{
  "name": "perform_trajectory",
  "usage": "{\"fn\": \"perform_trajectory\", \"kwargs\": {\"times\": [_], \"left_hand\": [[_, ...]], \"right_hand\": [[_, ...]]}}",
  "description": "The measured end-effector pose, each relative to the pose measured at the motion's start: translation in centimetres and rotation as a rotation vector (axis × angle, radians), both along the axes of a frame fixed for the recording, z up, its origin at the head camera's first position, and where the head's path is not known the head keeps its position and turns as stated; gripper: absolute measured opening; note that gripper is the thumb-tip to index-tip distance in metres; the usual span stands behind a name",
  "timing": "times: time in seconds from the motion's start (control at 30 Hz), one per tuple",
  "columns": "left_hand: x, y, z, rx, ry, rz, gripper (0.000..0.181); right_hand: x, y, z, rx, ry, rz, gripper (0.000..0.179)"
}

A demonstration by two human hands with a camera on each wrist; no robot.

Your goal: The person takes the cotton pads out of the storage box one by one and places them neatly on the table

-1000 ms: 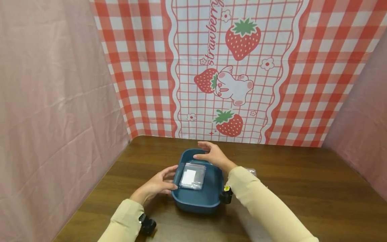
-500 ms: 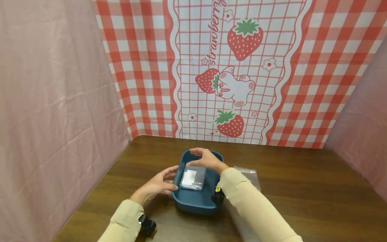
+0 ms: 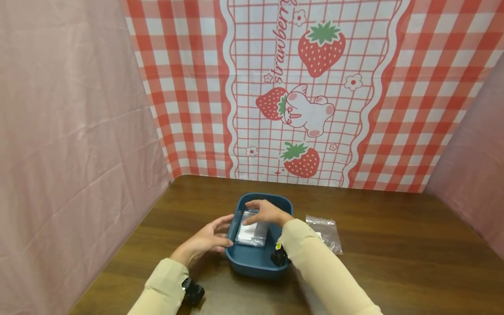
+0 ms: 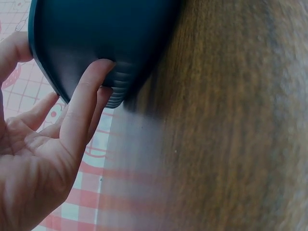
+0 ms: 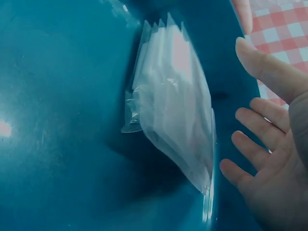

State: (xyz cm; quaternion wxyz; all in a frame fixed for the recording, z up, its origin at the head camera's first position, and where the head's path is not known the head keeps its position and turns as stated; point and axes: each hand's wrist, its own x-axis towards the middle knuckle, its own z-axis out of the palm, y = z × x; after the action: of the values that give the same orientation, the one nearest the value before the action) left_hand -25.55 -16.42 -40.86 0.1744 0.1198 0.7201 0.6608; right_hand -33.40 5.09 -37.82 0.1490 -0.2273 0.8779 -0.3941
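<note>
A blue plastic bin point(image 3: 257, 273) stands on the wooden table, holding a stack of clear zip bags point(image 3: 252, 236) with white inserts. At its left side, my left hand point(image 3: 204, 236) rests fingers and thumb against the rim and outer wall; the left wrist view shows the fingers nearly straight on the wall. My right hand point(image 3: 267, 213) reaches into the bin over the stack, partly covering it in the head view. In the right wrist view, the bags point(image 5: 171, 101) lean together, and the right hand's spread, slightly bent fingers point(image 5: 255, 149) are beside them with a gap between.
A single clear zip bag point(image 3: 327, 234) with something white inside lies on the table right of the bin, partly behind the right sleeve point(image 3: 315, 258). A strawberry-print checked cloth point(image 3: 299, 109) hangs behind the table; pink cloth point(image 3: 78, 131) hangs at the left.
My right hand has moved from above the bin's far rim down and nearer, over the stack of bags. The loose bag at right has come into fuller view. My left hand stays put.
</note>
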Motion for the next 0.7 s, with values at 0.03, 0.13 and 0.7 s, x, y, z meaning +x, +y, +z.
{"fn": "perform_trajectory", "kwargs": {"times": [0.03, 0.13, 0.7], "left_hand": [[-0.02, -0.02, -0.01, -0.002, -0.003, 0.001, 0.076], [-0.04, -0.06, 0.03, -0.003, -0.009, -0.001, 0.076], [-0.17, 0.08, -0.44, 0.02, 0.011, -0.01, 0.077]], "right_hand": [[0.03, -0.05, -0.06, 0.017, -0.01, 0.003, 0.067], [0.15, -0.09, -0.16, 0.084, -0.052, 0.029, 0.07], [-0.04, 0.32, -0.63, 0.205, -0.118, 0.177, 0.068]]}}
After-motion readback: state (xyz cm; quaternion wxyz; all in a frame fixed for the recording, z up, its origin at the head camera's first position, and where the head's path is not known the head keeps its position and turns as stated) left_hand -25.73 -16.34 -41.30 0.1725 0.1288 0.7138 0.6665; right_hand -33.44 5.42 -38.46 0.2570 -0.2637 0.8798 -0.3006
